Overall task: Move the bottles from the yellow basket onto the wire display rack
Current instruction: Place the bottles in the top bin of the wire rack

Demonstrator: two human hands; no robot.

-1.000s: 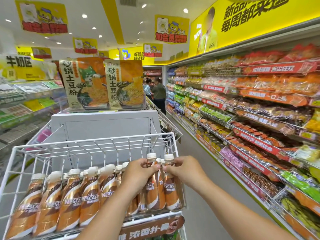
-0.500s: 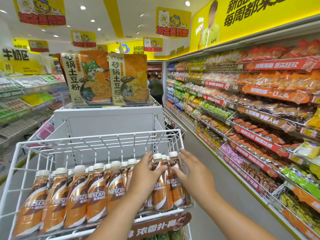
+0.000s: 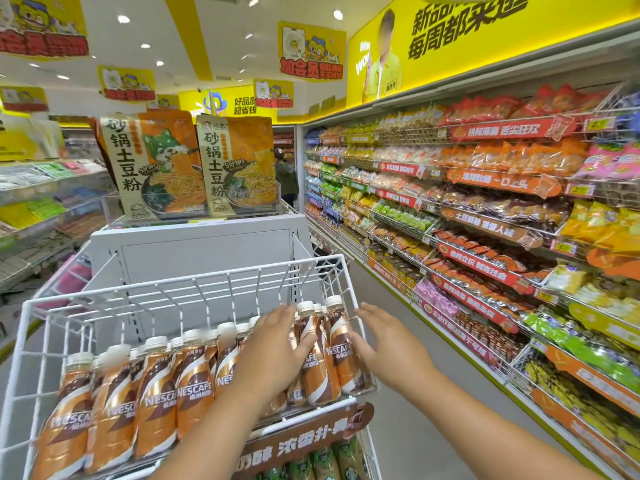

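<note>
The one head camera is looking forward and down, close above the rack (image 3: 180, 292). It is facing along the aisle (image 3: 391, 393).

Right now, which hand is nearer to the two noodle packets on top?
Left. The left hand lies below the noodle packets; the right hand is farther right.

Wire display rack (image 3: 194, 282): thin metal rod, white coated, smooth with a slight sheen; bottles (image 3: 157, 396): plastic, glossy shrink-sleeve labels in orange and brown, matt white caps; sign strip (image 3: 304, 441) on the rack's front edge: brown printed card or plastic, satin; noodle packs (image 3: 194, 168) behind: glossy printed film pouches; panel (image 3: 204, 247) under them: flat grey-white sheet, matt, looks like painted metal; snack bags (image 3: 512, 157) on the side shelves: shiny crinkled film; floor (image 3: 408, 427): smooth, pale grey, low gloss.
</note>
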